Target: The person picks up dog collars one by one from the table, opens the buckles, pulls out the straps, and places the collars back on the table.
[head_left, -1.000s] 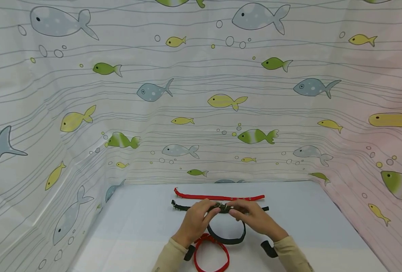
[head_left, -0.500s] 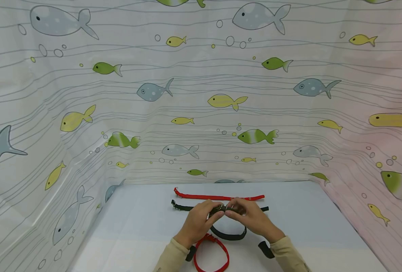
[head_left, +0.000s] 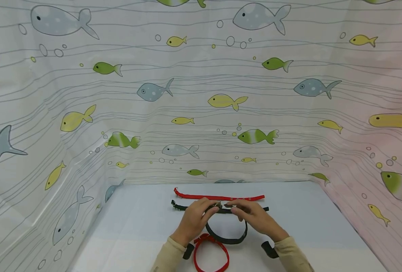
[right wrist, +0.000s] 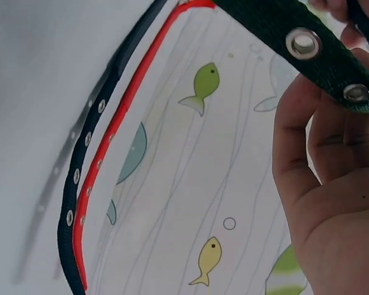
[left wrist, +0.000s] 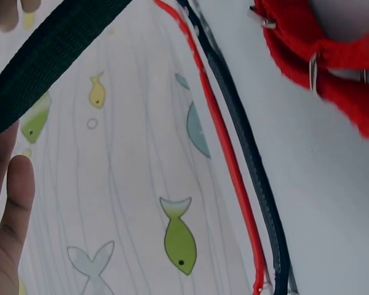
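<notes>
A dark collar (head_left: 226, 241) hangs in a loop below my two hands in the head view. My left hand (head_left: 195, 219) pinches its buckle end (head_left: 218, 204), with metal showing at the fingertips. Across a small gap, my right hand (head_left: 256, 218) holds the other, narrower end between thumb and fingers. In the right wrist view, metal eyelets (right wrist: 303, 43) line the green-black webbing beside the right hand (right wrist: 332, 160). The left wrist view shows a plain stretch of the same collar (left wrist: 55, 64) above the left hand (left wrist: 6, 215).
A straight red collar (head_left: 204, 197) lies at the back of the white table (head_left: 129, 226). Just in front of it lies a straight dark collar (head_left: 182, 207), partly hidden by my hands. Nearer me is a red collar (head_left: 211, 264) fastened into a ring. Fish-printed sheeting surrounds the table.
Half a second ago my hands were together at the buckle. They have moved apart slightly, and a gap now shows between the collar's two ends. The other collars have stayed in place.
</notes>
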`<state>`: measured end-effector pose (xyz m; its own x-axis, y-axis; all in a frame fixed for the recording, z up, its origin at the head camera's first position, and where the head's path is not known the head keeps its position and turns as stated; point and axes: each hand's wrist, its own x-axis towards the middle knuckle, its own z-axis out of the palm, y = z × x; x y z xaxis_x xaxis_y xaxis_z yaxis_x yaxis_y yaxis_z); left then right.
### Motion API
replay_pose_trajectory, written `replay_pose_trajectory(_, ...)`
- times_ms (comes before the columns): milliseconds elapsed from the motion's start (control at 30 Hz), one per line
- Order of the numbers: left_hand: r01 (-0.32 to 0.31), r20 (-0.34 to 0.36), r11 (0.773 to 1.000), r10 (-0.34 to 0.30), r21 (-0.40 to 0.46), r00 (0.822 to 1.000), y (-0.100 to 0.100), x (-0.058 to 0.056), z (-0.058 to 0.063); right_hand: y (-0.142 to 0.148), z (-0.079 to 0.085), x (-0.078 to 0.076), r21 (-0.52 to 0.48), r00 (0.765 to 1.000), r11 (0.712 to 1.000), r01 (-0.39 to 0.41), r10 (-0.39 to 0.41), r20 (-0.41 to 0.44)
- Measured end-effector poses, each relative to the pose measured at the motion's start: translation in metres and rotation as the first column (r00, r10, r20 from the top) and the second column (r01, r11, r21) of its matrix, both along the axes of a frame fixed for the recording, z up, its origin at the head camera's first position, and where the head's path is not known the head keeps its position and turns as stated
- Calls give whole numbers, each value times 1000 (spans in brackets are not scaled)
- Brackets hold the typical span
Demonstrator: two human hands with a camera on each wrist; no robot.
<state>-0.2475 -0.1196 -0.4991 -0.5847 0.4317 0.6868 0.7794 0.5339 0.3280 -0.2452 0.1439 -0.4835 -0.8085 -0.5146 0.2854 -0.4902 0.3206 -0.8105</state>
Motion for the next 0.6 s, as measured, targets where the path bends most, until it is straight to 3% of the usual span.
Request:
replay_pose_trajectory(200,-30,30,999,29,40,999,-15,-3,5,12,1,0,2,995,995,98,-98,24)
replay_pose_trajectory(300,-44,3,998,44,45,999,-25,-6,7,19,1,0,-4,987,987,158,-158,21)
replay_pose_trajectory(467,-115,-43,992,117,44,992,-46,-14,7,30,-2,-2,29,972,972,234,-232,-38)
replay_pose_trajectory(600,-181,9,983,181,23,984,-63,-17,4,41,-6,-4,67,958,958,279,-274,-85)
